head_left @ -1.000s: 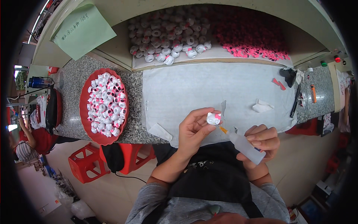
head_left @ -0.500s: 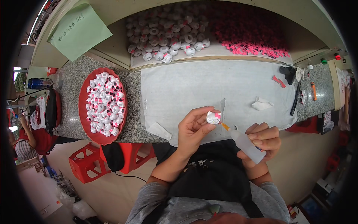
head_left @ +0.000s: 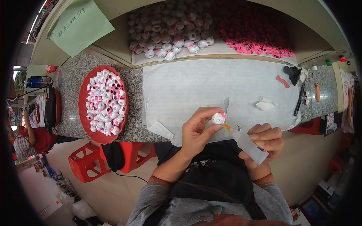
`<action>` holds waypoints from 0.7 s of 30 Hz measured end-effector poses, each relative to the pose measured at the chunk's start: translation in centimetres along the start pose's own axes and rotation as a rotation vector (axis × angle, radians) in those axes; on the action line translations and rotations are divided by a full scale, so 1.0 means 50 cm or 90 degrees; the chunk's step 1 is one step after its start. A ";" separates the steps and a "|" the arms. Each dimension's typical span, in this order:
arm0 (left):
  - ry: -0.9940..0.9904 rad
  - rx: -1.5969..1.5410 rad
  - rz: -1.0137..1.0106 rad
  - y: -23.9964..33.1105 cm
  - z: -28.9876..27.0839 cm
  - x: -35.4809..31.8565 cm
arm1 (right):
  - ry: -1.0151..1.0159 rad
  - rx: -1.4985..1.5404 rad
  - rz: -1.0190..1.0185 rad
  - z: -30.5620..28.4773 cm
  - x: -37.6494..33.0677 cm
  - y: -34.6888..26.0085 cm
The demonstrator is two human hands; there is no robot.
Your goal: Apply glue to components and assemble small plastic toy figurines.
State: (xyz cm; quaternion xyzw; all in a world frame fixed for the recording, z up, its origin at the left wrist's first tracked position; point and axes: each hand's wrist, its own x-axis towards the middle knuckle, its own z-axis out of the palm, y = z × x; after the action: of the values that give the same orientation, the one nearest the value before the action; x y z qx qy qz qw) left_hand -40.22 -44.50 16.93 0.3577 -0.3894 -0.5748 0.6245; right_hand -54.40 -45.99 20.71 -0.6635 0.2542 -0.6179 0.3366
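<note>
My left hand (head_left: 198, 130) pinches a small white round part (head_left: 218, 118) with a pink spot, held just above the near edge of the white sheet (head_left: 211, 90). My right hand (head_left: 266, 141) grips a translucent squeeze bottle (head_left: 247, 145) whose orange nozzle tip touches the part. A red oval tray (head_left: 83, 113) heaped with several white-and-pink parts sits to the left on the granite counter (head_left: 71, 90).
At the back, a bin holds piles of white rings (head_left: 169, 30) and pink-black pieces (head_left: 256, 35). A green paper sheet (head_left: 79, 26) lies back left. A crumpled white scrap (head_left: 266, 103), black pen (head_left: 299, 100) and orange lighter (head_left: 318, 92) lie right. Red stools (head_left: 86, 162) stand below.
The left hand has turned the white part slightly and the bottle's nozzle has stayed against it. Little else has moved.
</note>
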 end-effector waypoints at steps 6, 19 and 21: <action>-0.018 0.052 0.038 -0.002 -0.002 0.002 | -0.018 0.081 0.018 -0.006 -0.004 0.000; 0.013 -0.078 -0.088 -0.002 -0.002 0.000 | -0.013 -0.019 0.009 -0.006 0.001 -0.004; 0.012 -0.074 -0.087 -0.001 -0.002 0.002 | -0.012 -0.020 0.006 -0.009 0.002 -0.004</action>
State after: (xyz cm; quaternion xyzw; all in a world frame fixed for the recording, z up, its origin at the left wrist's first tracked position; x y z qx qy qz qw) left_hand -40.16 -44.59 16.86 0.3521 -0.3235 -0.6345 0.6072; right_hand -54.84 -46.01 20.93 -0.6733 0.2637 -0.6061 0.3315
